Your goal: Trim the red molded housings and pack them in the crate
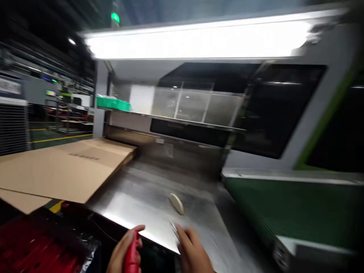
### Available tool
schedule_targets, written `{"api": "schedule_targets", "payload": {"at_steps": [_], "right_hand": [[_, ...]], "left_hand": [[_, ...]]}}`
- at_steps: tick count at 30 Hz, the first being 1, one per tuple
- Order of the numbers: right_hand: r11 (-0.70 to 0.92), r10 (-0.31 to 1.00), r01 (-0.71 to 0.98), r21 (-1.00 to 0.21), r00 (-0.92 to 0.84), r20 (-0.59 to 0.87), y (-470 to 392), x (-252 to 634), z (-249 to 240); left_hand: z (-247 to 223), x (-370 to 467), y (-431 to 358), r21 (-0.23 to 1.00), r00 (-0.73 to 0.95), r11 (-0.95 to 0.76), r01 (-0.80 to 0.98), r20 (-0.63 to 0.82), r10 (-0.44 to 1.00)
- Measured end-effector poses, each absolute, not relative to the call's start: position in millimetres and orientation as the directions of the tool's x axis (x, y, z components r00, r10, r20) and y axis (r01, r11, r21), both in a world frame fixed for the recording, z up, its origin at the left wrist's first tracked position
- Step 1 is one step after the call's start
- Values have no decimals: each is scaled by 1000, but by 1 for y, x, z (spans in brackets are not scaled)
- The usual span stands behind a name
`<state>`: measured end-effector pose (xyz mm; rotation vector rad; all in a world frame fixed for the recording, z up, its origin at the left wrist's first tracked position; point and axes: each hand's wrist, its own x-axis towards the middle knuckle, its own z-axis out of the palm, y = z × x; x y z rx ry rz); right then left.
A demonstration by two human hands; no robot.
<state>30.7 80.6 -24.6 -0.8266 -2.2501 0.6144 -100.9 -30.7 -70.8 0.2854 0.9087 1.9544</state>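
Note:
My left hand (123, 253) is at the bottom edge, closed around a red-handled tool (132, 258). Just to its right, my right hand (192, 251) rests at the front edge of a steel worktable (142, 193), its fingers pinching a thin pale strip (174, 228). A small cream oval piece (176, 203) lies on the steel a short way beyond my right hand. The picture is blurred by motion.
Flat cardboard sheets (57, 170) cover the table's left side. A red crate (34, 246) sits low at the left. A green conveyor belt (292, 204) runs at the right under a grey machine housing (321, 98). A green tray (113, 103) sits on the rear shelf.

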Motion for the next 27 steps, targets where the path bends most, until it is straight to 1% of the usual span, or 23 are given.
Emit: {"api": "schedule_targets", "payload": {"at_steps": [2,3,5,7,9,11,12,13,14,15,16,17,18,19,20,21,22,23,25,26,27], "right_hand": [[659,737,447,-605,-545,400,93,4,-20],[646,746,448,-618,-539,390,102,-10,-16],[626,759,411,-662,-517,396,109,-29,-12],[602,769,336,-725,-491,410,95,-29,-13],[537,785,249,-806,-495,371,63,-12,-21],[451,766,149,-880,-571,296,29,13,-29],[396,741,83,-914,-617,265,16,23,-31],[336,719,15,-942,-650,246,7,32,-32],[278,711,-45,-960,-662,237,1,38,-31],[225,720,-88,-970,-656,227,0,41,-30],[192,730,-107,-976,-649,214,0,42,-28],[217,726,-79,-973,-653,214,2,42,-25],[300,706,-12,-954,-669,230,5,41,-22],[411,671,68,-909,-698,251,8,39,-19],[525,630,147,-838,-729,267,12,37,-16],[618,604,222,-754,-748,274,17,35,-13],[672,612,301,-676,-740,279,25,33,-10],[684,655,386,-619,-698,288,37,31,-6],[627,770,561,-540,-551,321,75,23,1],[584,812,640,-500,-470,346,100,18,3],[563,826,683,-464,-444,348,126,11,4]], "left_hand": [[-71,-100,-41,661,-509,-269,-701,-198,838],[-70,-100,-46,668,-509,-259,-698,-208,835],[-67,-101,-55,745,-552,-241,-622,-198,810],[-62,-100,-62,858,-655,-239,-454,-140,742],[-55,-96,-64,945,-770,-236,-227,-26,638],[-44,-88,-61,974,-822,-222,-55,82,563],[-39,-84,-58,971,-822,-236,-36,106,560],[-33,-79,-56,959,-809,-273,-80,97,580],[-28,-76,-53,927,-784,-325,-186,59,617],[-24,-73,-52,867,-743,-366,-337,-7,669],[-21,-72,-52,777,-676,-376,-505,-86,732],[-19,-73,-52,668,-581,-346,-659,-160,798],[-18,-75,-53,563,-473,-291,-774,-209,856],[-19,-79,-54,480,-376,-232,-846,-229,898],[-20,-84,-55,425,-310,-192,-885,-229,923],[-22,-90,-55,394,-283,-182,-901,-216,934],[-24,-95,-56,380,-289,-198,-904,-201,936],[-26,-100,-57,380,-315,-226,-897,-190,930],[-29,-108,-59,413,-375,-280,-867,-169,912],[-29,-110,-60,442,-393,-295,-847,-149,907],[-28,-111,-61,474,-402,-304,-826,-118,908]]}}
